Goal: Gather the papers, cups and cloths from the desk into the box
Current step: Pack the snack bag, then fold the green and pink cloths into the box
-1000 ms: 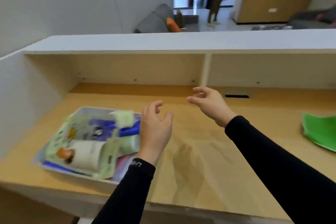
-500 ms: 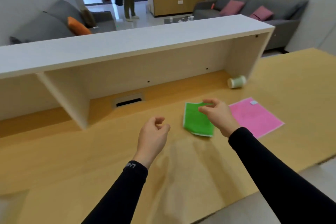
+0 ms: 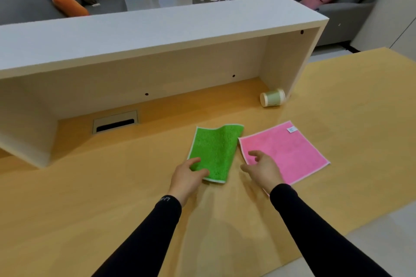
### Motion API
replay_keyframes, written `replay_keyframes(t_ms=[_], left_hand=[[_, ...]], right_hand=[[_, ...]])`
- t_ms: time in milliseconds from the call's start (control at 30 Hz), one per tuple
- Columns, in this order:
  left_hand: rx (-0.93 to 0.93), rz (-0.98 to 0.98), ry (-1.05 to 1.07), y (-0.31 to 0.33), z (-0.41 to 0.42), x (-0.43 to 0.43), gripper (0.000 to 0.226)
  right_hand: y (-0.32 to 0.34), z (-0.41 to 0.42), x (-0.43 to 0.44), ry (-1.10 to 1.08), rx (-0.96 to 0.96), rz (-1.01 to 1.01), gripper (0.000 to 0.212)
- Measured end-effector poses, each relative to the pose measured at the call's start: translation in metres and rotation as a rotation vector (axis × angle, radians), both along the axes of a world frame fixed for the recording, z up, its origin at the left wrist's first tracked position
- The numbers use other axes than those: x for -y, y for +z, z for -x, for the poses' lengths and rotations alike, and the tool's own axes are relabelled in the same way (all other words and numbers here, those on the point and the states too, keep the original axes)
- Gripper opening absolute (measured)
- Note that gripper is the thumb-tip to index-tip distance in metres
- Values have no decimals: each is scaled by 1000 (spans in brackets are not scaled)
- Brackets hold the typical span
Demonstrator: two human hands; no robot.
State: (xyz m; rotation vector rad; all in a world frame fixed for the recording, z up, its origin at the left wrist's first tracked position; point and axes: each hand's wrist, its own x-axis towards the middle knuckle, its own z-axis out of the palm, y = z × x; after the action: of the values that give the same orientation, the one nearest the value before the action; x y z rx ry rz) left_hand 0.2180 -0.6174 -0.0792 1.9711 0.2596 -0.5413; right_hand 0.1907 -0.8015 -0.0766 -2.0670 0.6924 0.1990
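A green cloth (image 3: 215, 149) lies on the wooden desk (image 3: 112, 186), its far edge slightly curled up. Right beside it a pink cloth (image 3: 286, 150) lies flat. My left hand (image 3: 188, 179) rests at the green cloth's near left corner, thumb and fingers apart and touching the fabric. My right hand (image 3: 262, 170) hovers with spread fingers over the pink cloth's near left edge, holding nothing. A pale green paper cup (image 3: 272, 97) lies on its side farther back, next to the shelf's end panel. The box is out of view.
A white raised shelf (image 3: 157, 27) runs along the back of the desk, with a cable slot (image 3: 115, 122) beneath it. The desk's edge falls off at the lower right. Beyond are grey sofas with cushions and a person standing.
The view has swung right, away from the filled box on the left, to the cloths. Both hands have come forward; the left now touches the green cloth and the right is over the pink one.
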Motion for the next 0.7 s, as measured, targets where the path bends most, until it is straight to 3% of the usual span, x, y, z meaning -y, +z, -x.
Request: replay_keyframes(t_ms=[100,200,267,367,467,700], left_hand=[[-8,-24,8,-12,-11,8,54],[-29,3,84,-20,-15,12,42],[-8,9,115,-24,-15,13,29],[58,15,151,-19,-14,10,16],[130,83,217,-1,-16,6,18],[382,119,300,55,-16,-11,20]], right_hand=[[-13,-10,-2,-4,32,60,61],[-29,-20,1,13,-42,258,62],[-37,-22,5,47,-82,418,45],[-40,-22,12,51,-61,480,25],[-31,-26,15,4,-24,351,18],[42,-38,-20,-91,317,-26,20]])
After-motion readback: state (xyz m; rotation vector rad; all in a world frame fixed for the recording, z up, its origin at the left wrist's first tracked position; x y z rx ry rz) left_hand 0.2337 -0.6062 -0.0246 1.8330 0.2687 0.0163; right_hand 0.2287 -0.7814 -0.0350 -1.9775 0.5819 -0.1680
